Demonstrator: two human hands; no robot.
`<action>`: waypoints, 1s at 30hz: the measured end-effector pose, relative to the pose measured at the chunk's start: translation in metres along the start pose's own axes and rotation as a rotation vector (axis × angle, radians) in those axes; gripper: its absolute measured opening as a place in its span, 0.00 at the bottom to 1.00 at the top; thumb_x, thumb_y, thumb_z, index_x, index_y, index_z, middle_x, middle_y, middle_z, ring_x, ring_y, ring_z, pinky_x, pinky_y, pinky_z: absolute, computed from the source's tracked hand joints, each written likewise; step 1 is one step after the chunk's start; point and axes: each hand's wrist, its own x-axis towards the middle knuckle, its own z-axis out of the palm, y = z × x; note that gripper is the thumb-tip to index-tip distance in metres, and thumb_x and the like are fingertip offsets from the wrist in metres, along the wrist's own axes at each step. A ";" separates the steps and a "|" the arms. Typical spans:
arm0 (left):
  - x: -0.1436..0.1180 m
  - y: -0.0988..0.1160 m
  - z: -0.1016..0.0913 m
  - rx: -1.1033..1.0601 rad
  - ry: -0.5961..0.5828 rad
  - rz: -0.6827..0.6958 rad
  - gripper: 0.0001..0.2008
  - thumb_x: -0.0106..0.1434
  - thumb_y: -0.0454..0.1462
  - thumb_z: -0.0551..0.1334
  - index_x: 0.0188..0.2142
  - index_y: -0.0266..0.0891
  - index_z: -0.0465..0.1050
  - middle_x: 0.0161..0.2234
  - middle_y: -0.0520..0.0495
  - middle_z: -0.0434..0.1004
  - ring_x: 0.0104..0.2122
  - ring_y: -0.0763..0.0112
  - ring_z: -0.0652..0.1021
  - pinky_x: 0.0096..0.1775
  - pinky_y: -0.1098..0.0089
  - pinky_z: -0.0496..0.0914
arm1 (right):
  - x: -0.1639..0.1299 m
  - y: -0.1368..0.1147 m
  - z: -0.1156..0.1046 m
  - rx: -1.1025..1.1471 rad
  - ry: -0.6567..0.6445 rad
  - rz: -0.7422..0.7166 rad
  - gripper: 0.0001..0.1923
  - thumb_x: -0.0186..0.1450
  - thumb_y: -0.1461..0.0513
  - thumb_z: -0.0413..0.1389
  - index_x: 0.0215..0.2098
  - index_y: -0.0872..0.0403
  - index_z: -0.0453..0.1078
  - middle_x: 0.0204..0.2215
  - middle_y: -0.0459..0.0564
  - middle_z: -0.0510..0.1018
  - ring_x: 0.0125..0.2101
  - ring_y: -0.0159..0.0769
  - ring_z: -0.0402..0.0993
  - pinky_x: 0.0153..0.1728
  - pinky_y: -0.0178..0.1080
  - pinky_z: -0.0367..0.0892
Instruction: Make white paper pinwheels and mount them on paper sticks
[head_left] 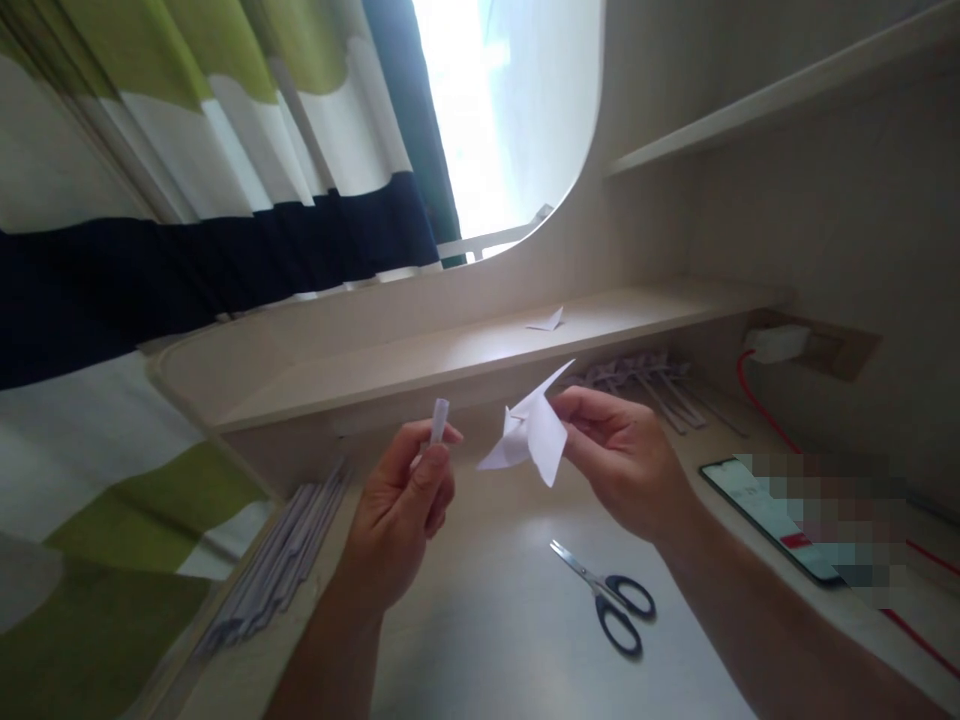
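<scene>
Between the thumb and fingers of my left hand (409, 500) is a thin rolled paper stick (440, 418), its upper end poking out above the thumb. My right hand (619, 445) pinches a white folded paper pinwheel (536, 430) by its right side, with its blades spread to the left. The stick and the pinwheel are apart, held at about the same height above the desk. Below my right hand a pair of scissors (600, 590) with black handles lies on the desk, blades toward the upper left.
Several paper sticks (292, 560) lie bundled at the desk's left side. More pinwheels on sticks (637, 375) lie under the shelf (420, 360), which bears a folded paper piece (551, 320). A phone (765, 510) and a red cable (765, 405) from a charger (776, 343) are at right.
</scene>
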 end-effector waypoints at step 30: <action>-0.014 0.014 0.016 0.302 -0.025 0.185 0.12 0.73 0.44 0.63 0.48 0.45 0.85 0.38 0.47 0.77 0.37 0.65 0.73 0.41 0.66 0.64 | -0.020 -0.013 0.017 -0.291 0.000 -0.389 0.05 0.69 0.68 0.61 0.36 0.53 0.76 0.31 0.48 0.78 0.30 0.33 0.73 0.31 0.38 0.68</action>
